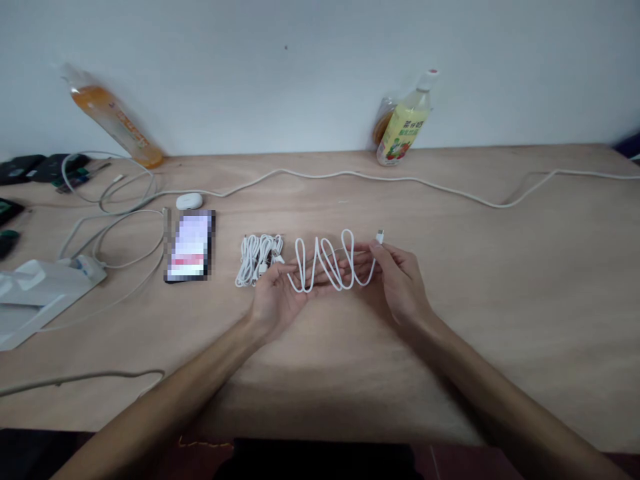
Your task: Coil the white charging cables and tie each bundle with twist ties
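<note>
Starting at the far left of the wooden table (pixel 500 300), dark devices (pixel 30 168) lie by the wall, with a white plastic tray (pixel 35 287) nearer the front edge and loose grey-white cords (pixel 115 227) looping between them. An orange-drink bottle (pixel 113 117) leans against the wall above. A small white oval case (pixel 189 201) sits just behind a smartphone (pixel 191 245) lying flat with its screen lit. Right of the phone rests a bundled white cable (pixel 257 259), coiled into tight loops.

The left hand (pixel 277 300) lies palm up and mostly open, touching the bundle's right edge; a white charging cable (pixel 325 261) is draped across its fingers in wavy loops. Whether the thumb presses on the cable is hard to tell from this angle. The right hand (pixel 400 283) is partly closed, pinching the cable's far end between thumb and fingertips, so the small white plug (pixel 380 235) sticks up just above them.

Behind, a long white cord (pixel 425 180) runs along the table, and a yellow-labelled drink bottle (pixel 403 127) stands tilted against the wall.
</note>
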A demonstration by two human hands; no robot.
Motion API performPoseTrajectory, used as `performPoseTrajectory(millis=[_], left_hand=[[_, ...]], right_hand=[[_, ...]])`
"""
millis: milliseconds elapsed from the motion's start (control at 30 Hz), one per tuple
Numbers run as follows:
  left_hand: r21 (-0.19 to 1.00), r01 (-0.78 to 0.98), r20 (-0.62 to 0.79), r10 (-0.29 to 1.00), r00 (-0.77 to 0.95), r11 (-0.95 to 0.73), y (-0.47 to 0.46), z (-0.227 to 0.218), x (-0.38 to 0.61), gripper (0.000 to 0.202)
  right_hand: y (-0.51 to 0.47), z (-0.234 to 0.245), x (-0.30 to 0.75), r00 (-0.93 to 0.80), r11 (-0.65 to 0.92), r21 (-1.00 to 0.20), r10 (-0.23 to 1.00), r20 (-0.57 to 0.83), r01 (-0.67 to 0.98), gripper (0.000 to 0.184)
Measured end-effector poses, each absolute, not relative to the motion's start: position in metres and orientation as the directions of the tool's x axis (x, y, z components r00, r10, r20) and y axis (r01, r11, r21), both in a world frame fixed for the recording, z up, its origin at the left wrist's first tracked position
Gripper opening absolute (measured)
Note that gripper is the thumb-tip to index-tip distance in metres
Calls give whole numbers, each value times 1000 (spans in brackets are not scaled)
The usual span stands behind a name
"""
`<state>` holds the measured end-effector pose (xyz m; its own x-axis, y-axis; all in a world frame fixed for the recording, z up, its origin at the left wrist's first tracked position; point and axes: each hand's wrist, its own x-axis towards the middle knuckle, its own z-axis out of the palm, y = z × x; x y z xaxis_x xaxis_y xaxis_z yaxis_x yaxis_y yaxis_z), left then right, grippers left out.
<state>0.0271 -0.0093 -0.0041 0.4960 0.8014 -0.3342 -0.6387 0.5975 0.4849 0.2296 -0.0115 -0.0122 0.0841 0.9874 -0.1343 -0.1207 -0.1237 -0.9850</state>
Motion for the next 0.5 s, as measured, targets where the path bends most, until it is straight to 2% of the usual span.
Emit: performPoseTrajectory(millis=[500], left_hand=[[478, -641, -337, 799, 498, 600, -9, -4, 27, 71]], right_hand=[[-12, -10, 228, 71, -124, -985, 989, -133, -123, 58]])
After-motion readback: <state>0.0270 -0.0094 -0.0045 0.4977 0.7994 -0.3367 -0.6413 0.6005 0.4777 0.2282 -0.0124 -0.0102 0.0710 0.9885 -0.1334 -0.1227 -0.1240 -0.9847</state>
